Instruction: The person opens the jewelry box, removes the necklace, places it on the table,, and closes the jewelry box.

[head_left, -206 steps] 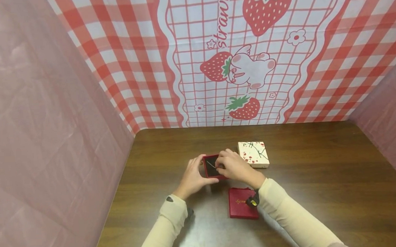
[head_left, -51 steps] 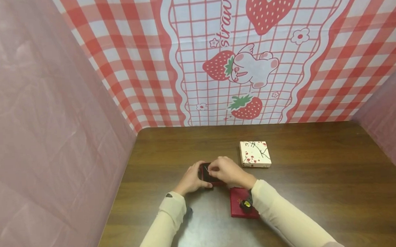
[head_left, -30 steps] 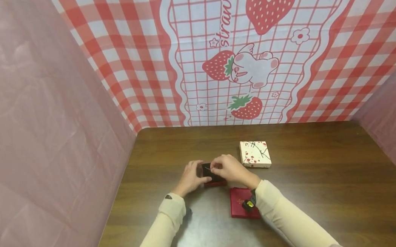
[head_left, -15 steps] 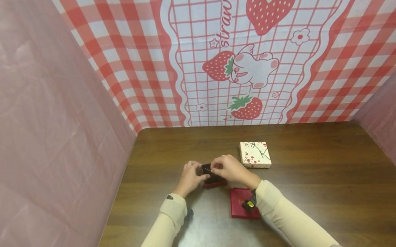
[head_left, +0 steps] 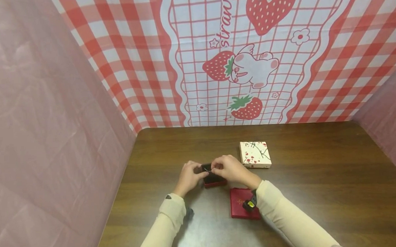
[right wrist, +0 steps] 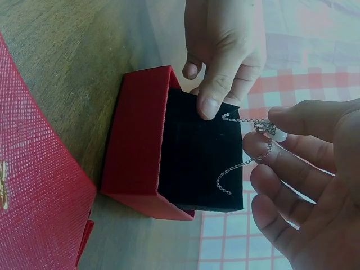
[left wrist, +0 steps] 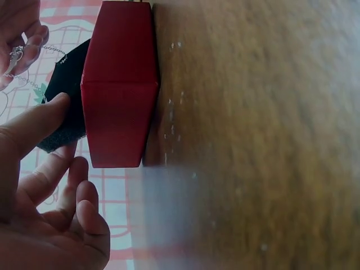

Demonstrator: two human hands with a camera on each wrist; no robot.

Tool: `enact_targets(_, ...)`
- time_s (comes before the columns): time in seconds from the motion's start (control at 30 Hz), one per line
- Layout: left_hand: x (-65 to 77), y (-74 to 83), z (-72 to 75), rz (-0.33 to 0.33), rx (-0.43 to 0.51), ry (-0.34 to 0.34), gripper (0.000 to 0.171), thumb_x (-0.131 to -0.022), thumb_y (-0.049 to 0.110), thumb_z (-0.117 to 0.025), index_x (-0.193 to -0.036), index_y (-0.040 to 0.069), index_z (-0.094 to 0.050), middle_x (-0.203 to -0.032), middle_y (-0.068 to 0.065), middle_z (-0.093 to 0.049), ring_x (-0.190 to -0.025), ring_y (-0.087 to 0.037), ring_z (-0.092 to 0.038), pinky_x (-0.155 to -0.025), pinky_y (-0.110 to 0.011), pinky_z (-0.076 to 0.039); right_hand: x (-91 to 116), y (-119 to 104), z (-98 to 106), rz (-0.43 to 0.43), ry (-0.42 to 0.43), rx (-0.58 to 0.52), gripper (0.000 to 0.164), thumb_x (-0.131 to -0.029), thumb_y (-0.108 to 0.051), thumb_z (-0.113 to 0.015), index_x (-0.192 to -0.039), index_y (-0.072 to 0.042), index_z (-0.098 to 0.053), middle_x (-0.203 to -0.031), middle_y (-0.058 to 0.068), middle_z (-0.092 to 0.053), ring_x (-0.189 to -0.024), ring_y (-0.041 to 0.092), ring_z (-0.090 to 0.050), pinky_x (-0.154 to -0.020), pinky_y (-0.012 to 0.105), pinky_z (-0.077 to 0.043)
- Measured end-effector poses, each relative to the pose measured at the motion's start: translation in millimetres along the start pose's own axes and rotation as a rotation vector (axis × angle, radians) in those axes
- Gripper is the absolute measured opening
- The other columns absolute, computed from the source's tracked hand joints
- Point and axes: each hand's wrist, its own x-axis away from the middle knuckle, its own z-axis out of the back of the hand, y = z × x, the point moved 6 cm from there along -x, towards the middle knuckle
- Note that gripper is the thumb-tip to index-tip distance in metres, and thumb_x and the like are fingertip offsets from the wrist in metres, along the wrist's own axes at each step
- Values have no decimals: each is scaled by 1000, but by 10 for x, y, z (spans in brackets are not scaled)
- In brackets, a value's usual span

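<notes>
A small red box (head_left: 216, 184) sits on the table between my hands. Its black foam insert (right wrist: 194, 157) is tilted up, partly out of the box. My left hand (head_left: 188, 178) pinches the insert's far-left edge, thumb on the top face and fingers behind it. Between thumb and index finger, my right hand (head_left: 230, 169) pinches the bunched part of a silver chain necklace (right wrist: 263, 127). Two strands of the chain run from those fingertips to the insert's face, where their ends go in. The left wrist view also shows a shiny pendant (left wrist: 16, 54) at the right fingertips.
A red lid (head_left: 238, 212) with gold lettering lies nearer me, partly under the right wrist. Behind the right hand is a cream box (head_left: 255, 154) with a red blossom print. A strawberry-patterned cloth (head_left: 195, 82) hangs at the table's back edge.
The red box has shifted slightly toward me since the oldest frame. My left hand has gone from gripping the box's sides to pinching the insert, which has come up. The right hand keeps its pinch.
</notes>
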Motion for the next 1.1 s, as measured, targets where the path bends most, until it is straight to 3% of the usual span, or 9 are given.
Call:
enact_targets(0.4,-25,-14,-20,10,103,-59,26,-82,19,-77,-101,2,-69,-101,-15,-73,-94,-29,-70,-86,-42,-56,10,-3,-6,-4,10,-2,5,-85,-13,-71,-83,-9,-71,-75,-1,-70,-68,5,-60,-66,20,-50)
enact_targets(1.1,-39,-4,-8,24,186,-44,27,-83,15,-76,-103,-1,-68,-100,-16,-72,-95,-31,-69,-89,-42,-56,7,17,-17,-10,17,-5,5,-86,-15,-72,-84,-11,-71,-77,-1,-71,-70,6,-61,-68,22,-52)
